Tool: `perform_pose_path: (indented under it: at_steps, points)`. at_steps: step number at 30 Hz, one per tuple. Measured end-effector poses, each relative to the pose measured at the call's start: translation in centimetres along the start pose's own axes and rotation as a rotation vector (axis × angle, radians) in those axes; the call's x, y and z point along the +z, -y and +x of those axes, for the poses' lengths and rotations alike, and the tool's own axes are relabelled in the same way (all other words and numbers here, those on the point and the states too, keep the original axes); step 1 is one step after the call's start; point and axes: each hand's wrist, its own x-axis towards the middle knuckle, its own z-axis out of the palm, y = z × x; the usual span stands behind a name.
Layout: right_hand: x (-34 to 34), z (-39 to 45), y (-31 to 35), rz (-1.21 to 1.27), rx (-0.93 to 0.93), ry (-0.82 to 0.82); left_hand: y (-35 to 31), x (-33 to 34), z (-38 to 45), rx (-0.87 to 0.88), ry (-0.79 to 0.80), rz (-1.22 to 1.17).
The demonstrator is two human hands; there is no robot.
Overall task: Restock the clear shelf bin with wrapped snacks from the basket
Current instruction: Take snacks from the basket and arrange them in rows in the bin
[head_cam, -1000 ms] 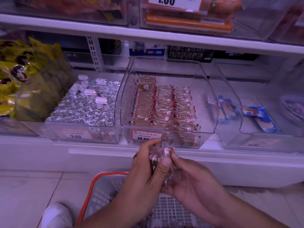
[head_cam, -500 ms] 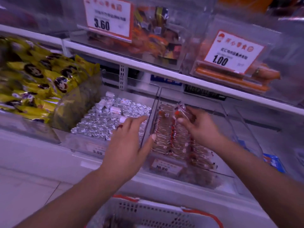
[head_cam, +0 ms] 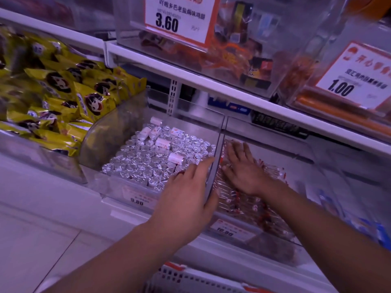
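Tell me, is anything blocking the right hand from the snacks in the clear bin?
Nothing visible does. The right hand already lies flat on the wrapped snacks inside the clear bin, whose top is open. The left hand rests on the bin's left wall.

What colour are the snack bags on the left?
Yellow crinkly snack bags with cartoon faces, in the head view.

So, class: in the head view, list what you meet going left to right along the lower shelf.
Yellow snack bags → foil-wrapped rolls → left hand → right hand on the wrapped snacks → blue packets.
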Motion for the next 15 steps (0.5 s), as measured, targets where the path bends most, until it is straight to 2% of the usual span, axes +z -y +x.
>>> perform_pose_path:
  at_steps: [4, 10, 15]
  points:
    - [-0.2, -0.1, -0.4, 0.046, -0.006, -0.053, 0.2, 0.1, -0.2, 0.008, -0.008, -0.038]
    - [-0.2, -0.4, -1.1, -0.019, -0.054, -0.100, 0.4, 0.3, -0.2, 0.031, -0.014, -0.044]
    - [-2.5, -3.3, -0.2, 0.209, 0.028, -0.155, 0.4, -0.5, -1.1, 0.064, -0.053, -0.146]
